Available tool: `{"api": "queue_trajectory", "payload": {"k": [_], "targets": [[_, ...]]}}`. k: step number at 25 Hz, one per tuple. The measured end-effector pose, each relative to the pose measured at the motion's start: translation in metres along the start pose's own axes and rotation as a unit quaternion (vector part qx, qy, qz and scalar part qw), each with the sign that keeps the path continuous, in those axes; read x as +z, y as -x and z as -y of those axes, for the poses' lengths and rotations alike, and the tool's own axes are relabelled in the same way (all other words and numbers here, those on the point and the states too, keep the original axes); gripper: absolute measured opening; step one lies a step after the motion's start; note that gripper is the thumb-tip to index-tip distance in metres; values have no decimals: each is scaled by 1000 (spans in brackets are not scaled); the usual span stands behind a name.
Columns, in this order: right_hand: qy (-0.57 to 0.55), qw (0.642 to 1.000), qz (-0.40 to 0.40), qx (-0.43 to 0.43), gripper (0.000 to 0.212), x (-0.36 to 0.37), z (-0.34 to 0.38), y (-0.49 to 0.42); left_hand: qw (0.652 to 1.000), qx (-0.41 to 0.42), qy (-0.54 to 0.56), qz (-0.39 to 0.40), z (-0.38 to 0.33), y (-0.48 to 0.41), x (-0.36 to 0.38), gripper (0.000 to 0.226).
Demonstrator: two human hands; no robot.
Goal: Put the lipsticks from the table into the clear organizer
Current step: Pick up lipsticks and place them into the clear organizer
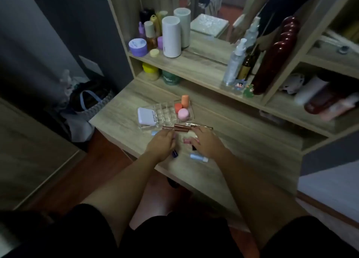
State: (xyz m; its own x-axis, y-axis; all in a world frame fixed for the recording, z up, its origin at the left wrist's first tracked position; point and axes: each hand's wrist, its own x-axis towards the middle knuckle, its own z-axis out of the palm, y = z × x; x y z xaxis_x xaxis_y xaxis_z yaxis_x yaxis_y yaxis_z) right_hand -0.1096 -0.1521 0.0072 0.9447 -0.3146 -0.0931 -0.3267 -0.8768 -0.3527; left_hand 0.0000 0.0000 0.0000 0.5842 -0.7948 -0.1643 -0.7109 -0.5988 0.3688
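Just beyond my fingertips, the clear organizer is waiting, slots empty. I am pinching a rose-gold lipstick tube in my left hand; my right hand is curling loosely over another. Next, I judge, comes upending it into a slot.

The worktop is matt, pale wood-grain laminate. The clear organizer looks like glossy transparent plastic. 2 slim lipsticks show shiny, probably metallic, bronze casings.
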Motion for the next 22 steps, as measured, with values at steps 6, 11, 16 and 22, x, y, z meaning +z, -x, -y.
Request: {"api": "queue_trajectory", "payload": {"k": [6, 11, 16, 22], "targets": [[3, 999, 36, 8, 33, -4, -17, -39, 1000, -4, 6, -13, 1, -21, -2, 35], [21, 997, 61, -28, 34, -1, -24, -67, 998, -44, -18, -35, 12, -41, -17, 26], [92, 988, 117, -44, 34, 10, -25, -77, 993, -16, -113, 24, 29, -53, -20, 30], [139, 985, 89, -53, 29, 17, -22, -80, 980, 32, -193, 42, 34, -66, -20, 28]]}}
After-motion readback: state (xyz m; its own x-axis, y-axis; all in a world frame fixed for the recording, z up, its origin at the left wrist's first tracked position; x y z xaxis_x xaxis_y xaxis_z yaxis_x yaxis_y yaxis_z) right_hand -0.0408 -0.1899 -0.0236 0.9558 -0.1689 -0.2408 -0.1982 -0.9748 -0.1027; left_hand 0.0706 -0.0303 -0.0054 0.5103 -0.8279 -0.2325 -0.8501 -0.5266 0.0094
